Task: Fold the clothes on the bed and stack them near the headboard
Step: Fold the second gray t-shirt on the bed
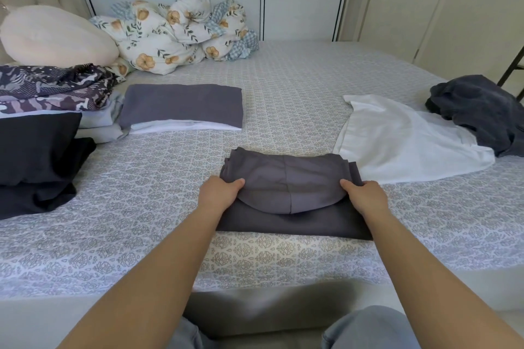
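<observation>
Two hands on grey garment (292, 193) | left hand (219, 193) grasps left edge | right hand (365, 197) grasps right edge | long axis left-right, folded edge far

Two hands (219, 193) (367, 195), three grey garments (286, 193) (181, 105) (479, 110), one white garment (402, 142), one pillow (54, 35), one floral duvet (173, 34).

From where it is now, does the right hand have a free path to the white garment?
Probably yes. The white garment lies flat just beyond the right hand, with only bare bedsheet between. But that hand grips the grey folded garment and must release it first.
</observation>
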